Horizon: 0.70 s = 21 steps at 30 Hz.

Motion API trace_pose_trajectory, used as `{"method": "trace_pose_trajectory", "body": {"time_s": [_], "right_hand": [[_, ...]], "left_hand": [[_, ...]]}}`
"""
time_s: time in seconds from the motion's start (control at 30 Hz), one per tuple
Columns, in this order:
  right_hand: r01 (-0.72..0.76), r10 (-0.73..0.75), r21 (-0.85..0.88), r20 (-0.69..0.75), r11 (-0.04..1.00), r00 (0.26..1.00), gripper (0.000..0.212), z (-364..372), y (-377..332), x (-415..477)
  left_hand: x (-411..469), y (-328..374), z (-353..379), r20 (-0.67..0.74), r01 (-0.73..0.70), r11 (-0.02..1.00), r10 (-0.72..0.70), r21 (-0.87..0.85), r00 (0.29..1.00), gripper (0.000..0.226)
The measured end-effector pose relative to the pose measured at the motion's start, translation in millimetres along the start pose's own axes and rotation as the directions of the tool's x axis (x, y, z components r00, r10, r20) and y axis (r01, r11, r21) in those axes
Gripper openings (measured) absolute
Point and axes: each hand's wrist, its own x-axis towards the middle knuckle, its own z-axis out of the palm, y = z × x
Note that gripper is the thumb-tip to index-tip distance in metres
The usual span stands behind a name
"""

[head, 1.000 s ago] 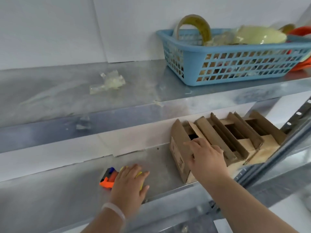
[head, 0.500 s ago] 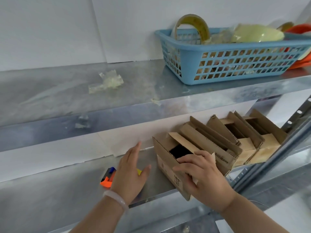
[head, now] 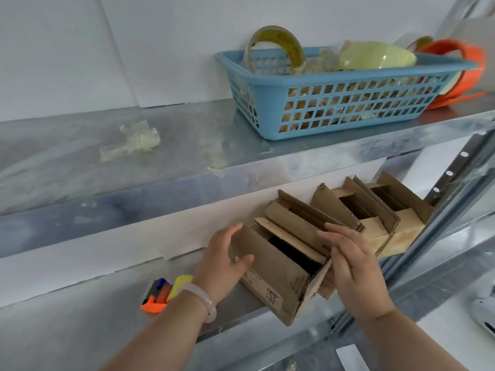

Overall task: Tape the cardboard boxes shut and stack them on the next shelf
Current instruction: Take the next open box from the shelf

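Fingers [head: 227, 235] of L hand [head: 222, 266] curled over left flap of nearest cardboard box [head: 273, 282], thumb pressed on flap's outer face, so flap gripped. R hand [head: 356, 277] on opposite side, fingers nearly straight and laid along right flap; thumb hidden behind cardboard, so pinch or plain press not clear.

Box on lower shelf [head: 80, 333], tilted, near bottom corner poking past shelf's front lip. Top open, flaps up, inside dark, printed mark on front wall. Two more open boxes [head: 380, 228] in a row just behind it to the right, touching each other, flaps up, insides dark too. On same shelf, left of L wrist: small orange, yellow & blue tool [head: 158, 295]. Pale bracelet [head: 205, 299] on L wrist.

On upper shelf [head: 187, 156], at right: blue plastic basket [head: 348, 108] w/ grid walls. In it: tape roll [head: 281, 36] upright at left end, clear crumpled film next to it, pale yellow-green rounded item [head: 375, 56] twd right, small mixed bits behind grid. Orange band [head: 455, 47] looping out past basket's right end. Wad of used clear tape [head: 134, 140] on upper shelf, well left of basket.
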Motion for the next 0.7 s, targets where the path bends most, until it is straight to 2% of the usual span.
{"method": "trace_pose_trajectory", "body": {"time_s": [0.07, 0.13, 0.2, 0.3, 0.43, 0.53, 0.7], "right_hand": [[-0.163, 0.162, 0.006, 0.049, 0.987, 0.986, 0.035, -7.1, 12.9, 12.2], [-0.227, 0.235, -0.067, 0.161, 0.972, 0.959, 0.033, -11.2, 23.0, 27.2], [-0.167, 0.223, -0.210, 0.278, 0.963, 0.934, 0.031, -10.1, 29.7, 40.4], [-0.085, 0.225, -0.329, 0.414, 0.941, 0.882, 0.043, -4.3, 34.6, 50.8], [-0.177, 0.328, -0.376, 0.388, 0.910, 0.861, 0.053, 4.6, 43.4, 48.8], [-0.130, 0.271, -0.398, 0.321, 0.908, 0.907, 0.054, 10.4, 46.8, 47.8], [-0.021, 0.166, -0.480, 0.261, 0.877, 0.951, 0.056, 14.1, 44.7, 49.9]], "left_hand": [[4.8, -3.3, 1.8, 0.012, 0.030, 0.998, -0.030, -0.063, 0.999, 0.071], [8.4, -4.9, 3.9, 0.033, 0.066, 0.987, -0.061, -0.146, 0.998, 0.076], [11.2, -3.4, 8.0, 0.021, 0.094, 0.974, -0.092, -0.205, 0.996, 0.073], [16.7, -1.7, 13.6, -0.029, 0.101, 0.974, -0.109, -0.200, 0.994, 0.063], [21.9, -6.4, 9.7, -0.030, 0.094, 0.969, -0.103, -0.227, 0.994, 0.042], [20.6, -14.3, 2.3, -0.034, 0.103, 0.958, -0.116, -0.269, 0.993, 0.029], [11.9, -25.7, -12.8, -0.109, 0.103, 0.942, -0.144, -0.319, 0.984, 0.025]]}}
